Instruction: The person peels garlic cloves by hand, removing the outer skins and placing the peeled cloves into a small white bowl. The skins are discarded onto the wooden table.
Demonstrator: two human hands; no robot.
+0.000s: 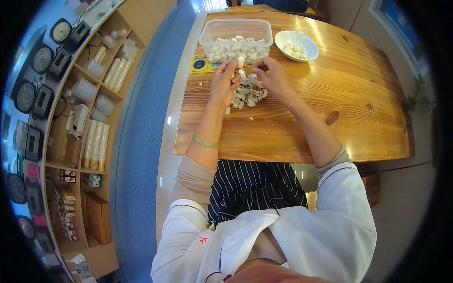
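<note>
My left hand (223, 79) holds a pale garlic clove (241, 62) upright at its fingertips, in front of the clear plastic tub (235, 29). That tub holds many garlic cloves (236, 52). Just right of the clove is my right hand (270, 72), thumb and forefinger pinched over the skins; whether a scrap of skin is between them cannot be told. Below and between both hands lies a heap of papery garlic skins (248, 92) on the wooden table. A white bowl (312, 53) with peeled cloves (296, 51) stands to the right of the tub.
The wooden table (283, 134) has small skin scraps on it. A yellow printed card (201, 66) lies beside the tub's left corner. A wooden bench (318, 13) is behind the table. Left, beyond the blue floor strip (141, 152), stand shelves (79, 169) with packaged cups and small bottles.
</note>
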